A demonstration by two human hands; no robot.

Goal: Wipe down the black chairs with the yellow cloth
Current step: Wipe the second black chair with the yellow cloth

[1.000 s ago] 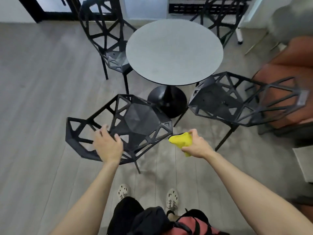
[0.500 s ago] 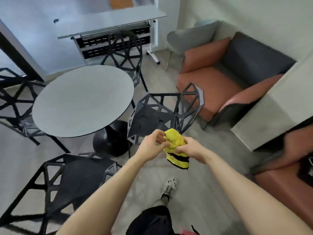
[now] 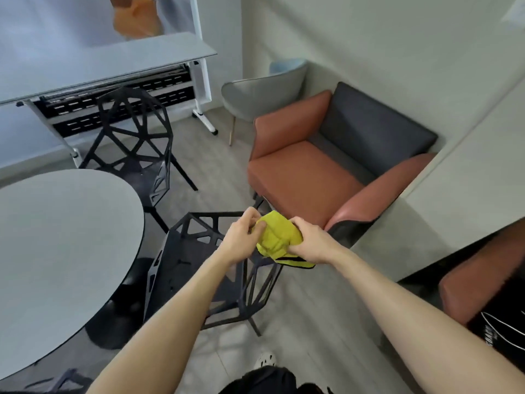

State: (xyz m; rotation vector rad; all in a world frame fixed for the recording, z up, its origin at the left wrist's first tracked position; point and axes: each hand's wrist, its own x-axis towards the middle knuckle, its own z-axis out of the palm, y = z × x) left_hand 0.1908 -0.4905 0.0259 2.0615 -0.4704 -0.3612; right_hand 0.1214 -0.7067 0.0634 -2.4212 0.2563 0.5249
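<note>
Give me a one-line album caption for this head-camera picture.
The left hand and right hand hold a yellow cloth over a black chair beside a round grey table.

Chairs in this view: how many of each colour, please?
Black: 3 - far black chair, near black chair, edge of a third
Orange: 2 - orange armchair, cut-off orange armchair
Grey: 1 - grey chair
Total: 6
</note>
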